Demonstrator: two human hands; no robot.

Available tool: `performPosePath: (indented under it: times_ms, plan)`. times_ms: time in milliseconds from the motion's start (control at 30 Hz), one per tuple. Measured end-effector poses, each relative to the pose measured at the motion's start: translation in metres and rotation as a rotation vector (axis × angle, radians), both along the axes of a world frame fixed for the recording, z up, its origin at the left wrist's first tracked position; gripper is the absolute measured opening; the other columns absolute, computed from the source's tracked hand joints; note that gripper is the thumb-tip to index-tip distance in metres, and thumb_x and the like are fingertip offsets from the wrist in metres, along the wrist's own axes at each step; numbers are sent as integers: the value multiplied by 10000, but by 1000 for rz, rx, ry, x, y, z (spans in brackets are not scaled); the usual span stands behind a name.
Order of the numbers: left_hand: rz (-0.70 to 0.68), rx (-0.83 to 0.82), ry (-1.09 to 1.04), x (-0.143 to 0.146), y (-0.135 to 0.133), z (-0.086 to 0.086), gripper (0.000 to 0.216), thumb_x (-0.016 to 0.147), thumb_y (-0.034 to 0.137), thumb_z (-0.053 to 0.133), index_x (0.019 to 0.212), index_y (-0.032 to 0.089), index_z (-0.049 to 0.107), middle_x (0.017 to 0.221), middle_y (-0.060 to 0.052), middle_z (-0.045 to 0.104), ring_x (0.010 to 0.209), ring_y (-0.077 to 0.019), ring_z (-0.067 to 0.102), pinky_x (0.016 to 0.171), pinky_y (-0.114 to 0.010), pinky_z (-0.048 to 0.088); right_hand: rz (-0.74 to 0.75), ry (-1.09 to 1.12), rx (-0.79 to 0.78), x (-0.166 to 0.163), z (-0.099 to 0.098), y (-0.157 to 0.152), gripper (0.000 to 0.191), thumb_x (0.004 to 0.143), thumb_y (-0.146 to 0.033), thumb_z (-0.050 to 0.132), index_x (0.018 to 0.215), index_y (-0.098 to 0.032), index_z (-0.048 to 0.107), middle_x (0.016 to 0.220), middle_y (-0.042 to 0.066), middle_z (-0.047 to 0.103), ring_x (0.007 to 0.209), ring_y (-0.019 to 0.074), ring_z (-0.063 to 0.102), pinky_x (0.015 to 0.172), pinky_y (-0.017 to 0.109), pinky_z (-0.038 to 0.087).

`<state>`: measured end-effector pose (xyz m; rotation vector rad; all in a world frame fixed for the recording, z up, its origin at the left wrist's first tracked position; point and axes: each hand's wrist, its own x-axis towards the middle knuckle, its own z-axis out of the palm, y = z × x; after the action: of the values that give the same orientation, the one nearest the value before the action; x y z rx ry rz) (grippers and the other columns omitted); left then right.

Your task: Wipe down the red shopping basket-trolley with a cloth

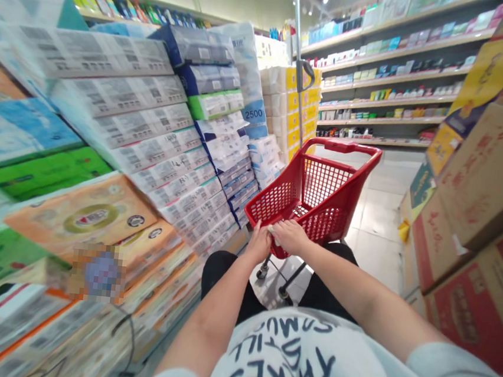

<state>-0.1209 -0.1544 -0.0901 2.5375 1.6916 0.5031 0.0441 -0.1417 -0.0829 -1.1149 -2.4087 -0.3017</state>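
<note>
A red plastic shopping cart (323,186) stands on the tiled aisle floor just ahead of me, its mesh basket empty. My left hand (258,244) grips the near rim of the basket, fingers curled over the edge. My right hand (290,236) lies on the same rim beside it, fingers closed over the edge, the two hands touching. A metal pole (299,68) with a handle rises from the cart's far side.
Stacked packs of tissue and paper goods (140,142) form a wall on the left. Brown and red cardboard cartons (477,192) are piled on the right. Shelves of small products (391,77) line the far right. White tiled floor (377,224) runs ahead past the cart.
</note>
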Motion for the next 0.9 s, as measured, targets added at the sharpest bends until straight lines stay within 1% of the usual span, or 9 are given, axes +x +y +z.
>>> performPosePath:
  times_ms: [100,233,300,400,500,600,667,800,900]
  plan:
    - [9,-10,1,1,-2,1,439,967,174,213,1307,151,490,1333,-106,551,1431,-183,253,1202,-431,210,-126,22,-20,-8,4,0,303,978,-304,378,924,-159,639,843,88,668,821,198,580,825,339,356]
    - [65,-6,-33,-1,-8,0,430,963,216,273,1346,186,466,1414,-60,499,1456,-216,188,1195,-437,235,75,64,146,0,-5,-8,267,970,-245,389,1086,-179,621,979,87,670,938,210,560,956,367,321]
    - [71,18,-14,0,-10,1,439,962,230,285,1366,184,450,1439,-45,479,1456,-241,184,1206,-457,198,134,69,152,5,-5,-8,248,962,-247,417,1091,-180,619,981,81,670,947,204,557,993,369,310]
    - [67,69,47,3,-12,5,445,958,226,278,1356,185,473,1460,-35,462,1464,-272,146,1211,-492,149,63,96,91,5,1,-4,227,957,-262,435,1019,-173,634,904,73,674,908,200,570,1003,384,321]
    - [87,61,81,5,-10,7,455,951,212,266,1343,173,494,1503,-43,404,1463,-286,147,1208,-493,152,-18,179,96,2,-1,-3,249,952,-237,434,1084,-154,629,1026,108,682,1009,218,569,1007,391,344]
    - [95,18,58,3,-7,6,495,946,194,256,1414,147,408,1540,-77,332,1456,-274,183,1197,-466,199,108,183,164,5,-15,-6,334,939,-180,429,1232,-144,585,1264,124,615,1212,229,496,1047,392,349]
    - [80,3,31,0,-5,4,519,939,181,262,1449,158,355,1548,-74,316,1457,-268,178,1190,-454,220,190,163,182,8,-23,-6,385,934,-147,415,1292,-159,558,1334,111,577,1292,224,441,1068,403,350]
    - [71,-5,3,-4,-1,2,519,944,192,262,1455,176,349,1539,-68,335,1460,-266,165,1186,-441,229,218,151,165,12,-28,-1,403,935,-162,438,1324,-173,543,1342,118,571,1271,227,467,1036,407,398]
    - [56,-3,20,-5,0,2,519,935,173,272,1447,160,358,1536,-80,340,1464,-254,151,1186,-432,235,240,156,215,11,-32,0,366,952,-165,422,1283,-175,577,1298,114,598,1268,223,462,1028,396,410]
